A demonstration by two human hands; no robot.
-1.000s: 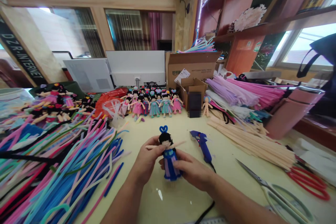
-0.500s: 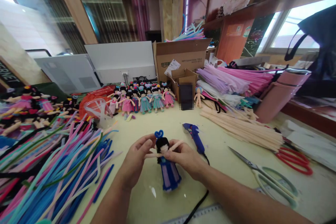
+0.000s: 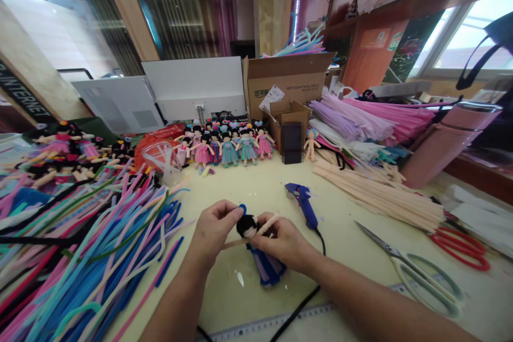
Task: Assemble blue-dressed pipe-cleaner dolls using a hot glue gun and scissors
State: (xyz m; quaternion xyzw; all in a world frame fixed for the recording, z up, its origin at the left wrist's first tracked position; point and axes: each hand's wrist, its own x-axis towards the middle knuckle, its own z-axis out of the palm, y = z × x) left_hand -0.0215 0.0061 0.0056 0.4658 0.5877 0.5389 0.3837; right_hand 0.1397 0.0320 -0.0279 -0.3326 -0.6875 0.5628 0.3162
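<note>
A small pipe-cleaner doll (image 3: 267,267) with black hair and a blue and lilac striped dress is held over the table, tilted with its head to the left. My right hand (image 3: 286,240) grips it by the upper body and one pale arm. My left hand (image 3: 216,230) pinches the blue loop (image 3: 242,208) on top of its head between thumb and fingers. The doll's other pale arm sticks out below my left fingers. To the right of my hands lies a blue glue gun (image 3: 303,206), its black cord running toward the front edge.
Loose coloured pipe cleaners (image 3: 120,256) cover the left side. Finished dolls (image 3: 228,149) stand in rows at the back, beside a cardboard box (image 3: 286,83). On the right lie scissors (image 3: 401,262), beige pipe cleaners (image 3: 377,195) and a pink flask (image 3: 444,144). A ruler (image 3: 264,323) lies in front.
My left hand has gone from the doll's arm to the blue loop on its head. My right hand has shifted from the skirt to the upper body, and the doll has tilted.
</note>
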